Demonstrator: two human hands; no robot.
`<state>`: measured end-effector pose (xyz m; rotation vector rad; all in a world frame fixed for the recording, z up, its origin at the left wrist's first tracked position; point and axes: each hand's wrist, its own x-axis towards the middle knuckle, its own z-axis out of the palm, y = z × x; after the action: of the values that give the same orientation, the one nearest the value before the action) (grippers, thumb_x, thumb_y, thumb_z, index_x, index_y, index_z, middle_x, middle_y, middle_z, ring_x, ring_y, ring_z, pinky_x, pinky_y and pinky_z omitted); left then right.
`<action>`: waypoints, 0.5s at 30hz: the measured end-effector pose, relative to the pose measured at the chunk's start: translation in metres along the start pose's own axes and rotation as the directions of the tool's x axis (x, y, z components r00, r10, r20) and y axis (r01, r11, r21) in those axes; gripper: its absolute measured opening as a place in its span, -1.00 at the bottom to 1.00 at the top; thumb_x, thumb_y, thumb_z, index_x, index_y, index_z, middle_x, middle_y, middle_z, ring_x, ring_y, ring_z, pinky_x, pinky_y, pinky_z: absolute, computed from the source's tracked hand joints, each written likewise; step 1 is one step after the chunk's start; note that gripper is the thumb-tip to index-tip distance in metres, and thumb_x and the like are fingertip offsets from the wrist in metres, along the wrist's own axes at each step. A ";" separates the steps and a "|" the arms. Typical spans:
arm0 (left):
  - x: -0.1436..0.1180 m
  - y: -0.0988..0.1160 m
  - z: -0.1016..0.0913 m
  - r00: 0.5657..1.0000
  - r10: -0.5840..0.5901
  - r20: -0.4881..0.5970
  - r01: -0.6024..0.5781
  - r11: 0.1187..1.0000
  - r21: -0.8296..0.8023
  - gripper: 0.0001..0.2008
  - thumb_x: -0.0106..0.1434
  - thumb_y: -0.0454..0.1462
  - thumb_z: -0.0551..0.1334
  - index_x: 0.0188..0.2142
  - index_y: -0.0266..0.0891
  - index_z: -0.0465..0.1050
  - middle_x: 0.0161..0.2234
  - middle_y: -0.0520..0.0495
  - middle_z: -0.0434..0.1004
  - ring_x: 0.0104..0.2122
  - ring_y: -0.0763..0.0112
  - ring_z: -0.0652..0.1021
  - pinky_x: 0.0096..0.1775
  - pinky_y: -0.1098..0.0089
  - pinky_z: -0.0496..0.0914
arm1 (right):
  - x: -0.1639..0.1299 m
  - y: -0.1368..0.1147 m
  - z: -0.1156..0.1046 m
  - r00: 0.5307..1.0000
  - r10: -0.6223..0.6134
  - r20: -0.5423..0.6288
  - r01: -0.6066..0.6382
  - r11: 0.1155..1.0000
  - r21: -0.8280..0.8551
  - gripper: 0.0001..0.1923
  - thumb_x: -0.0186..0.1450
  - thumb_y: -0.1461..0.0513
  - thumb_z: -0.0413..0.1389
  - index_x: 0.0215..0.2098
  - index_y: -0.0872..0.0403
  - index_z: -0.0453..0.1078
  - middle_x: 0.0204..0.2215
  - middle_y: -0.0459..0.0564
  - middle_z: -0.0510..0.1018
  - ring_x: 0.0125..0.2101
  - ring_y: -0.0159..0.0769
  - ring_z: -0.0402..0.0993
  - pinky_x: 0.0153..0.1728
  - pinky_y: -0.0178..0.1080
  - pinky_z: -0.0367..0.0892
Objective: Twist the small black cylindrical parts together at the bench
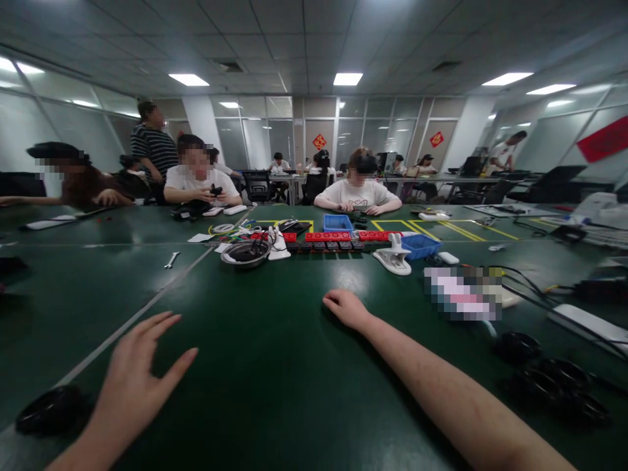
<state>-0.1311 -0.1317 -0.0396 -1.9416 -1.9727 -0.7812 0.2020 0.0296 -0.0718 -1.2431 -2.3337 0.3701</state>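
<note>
My left hand (140, 366) hovers flat over the dark green table (275, 366) at the lower left, fingers spread and holding nothing. My right hand (346, 307) rests on the table near the middle with its fingers curled under; nothing shows in it. Beyond the right hand lies a row of red and black parts (338, 241), with a metal bowl of cables (245, 254) to their left and a white clamp-like stand (394, 258) to their right.
Two blue bins (337, 222) (418, 246) sit past the red row. A wrench (171, 260) lies at the left. Black round parts (549, 376) and cables crowd the right side; another black part (49, 409) is near left. Several people sit across the table.
</note>
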 end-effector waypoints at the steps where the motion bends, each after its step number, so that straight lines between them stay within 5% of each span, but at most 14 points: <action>1: 0.009 0.022 0.010 0.993 0.117 0.032 -0.115 0.992 -0.054 -0.45 0.11 0.07 -0.07 -0.01 -0.21 0.06 0.01 -0.14 0.08 0.01 0.16 0.17 0.03 0.18 0.09 | 0.000 -0.006 -0.007 1.000 -0.009 0.003 0.009 1.000 0.002 -0.80 0.23 0.23 -0.08 -0.37 0.11 0.37 -0.41 -0.02 0.44 -0.38 -0.32 0.33 -0.38 -0.33 0.19; 3: 0.024 0.065 0.035 0.930 0.305 0.204 -0.275 0.948 -0.161 -0.49 0.14 0.02 -0.03 0.02 -0.16 0.06 0.04 -0.11 0.07 0.03 0.22 0.16 0.02 0.22 0.12 | -0.003 -0.024 -0.031 0.998 -0.067 0.003 0.067 0.998 0.003 -0.82 0.22 0.23 -0.05 -0.33 0.10 0.37 -0.39 -0.04 0.44 -0.37 -0.33 0.33 -0.38 -0.34 0.19; 8: 0.049 0.152 0.101 0.656 0.550 0.517 -0.435 0.835 -0.336 -0.34 0.10 0.11 -0.07 0.12 -0.11 -0.10 0.17 -0.09 -0.17 0.13 0.15 -0.06 0.07 0.07 -0.04 | -0.044 -0.068 -0.128 0.979 -0.164 -0.117 0.158 0.986 -0.058 -0.75 0.23 0.16 -0.07 -0.20 0.08 0.32 -0.34 -0.04 0.43 -0.32 -0.30 0.32 -0.31 -0.29 0.21; 11: 0.060 0.181 0.125 0.602 0.574 0.555 -0.453 0.818 -0.355 -0.30 0.11 0.15 -0.17 0.14 -0.16 -0.16 0.17 -0.15 -0.21 0.14 0.12 -0.13 0.06 -0.02 -0.15 | -0.093 -0.054 -0.183 0.971 -0.026 -0.237 -0.010 0.989 -0.150 -0.71 0.21 0.10 -0.07 -0.18 0.03 0.31 -0.28 -0.03 0.42 -0.28 -0.24 0.33 -0.30 -0.25 0.24; 15: 0.066 0.191 0.133 0.596 0.600 0.534 -0.469 0.800 -0.375 -0.29 0.11 0.15 -0.18 0.14 -0.18 -0.19 0.17 -0.15 -0.24 0.14 0.12 -0.15 0.06 -0.01 -0.16 | -0.162 0.022 -0.223 0.869 0.378 -0.318 -0.450 0.871 -0.197 -0.62 0.12 0.01 -0.01 -0.18 0.02 0.34 -0.32 0.03 0.45 -0.35 -0.16 0.38 -0.40 -0.22 0.30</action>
<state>0.0756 -0.0113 -0.0772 -3.0157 -1.4049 -0.1409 0.4116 -0.0894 0.0647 -1.8157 -1.9119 0.0126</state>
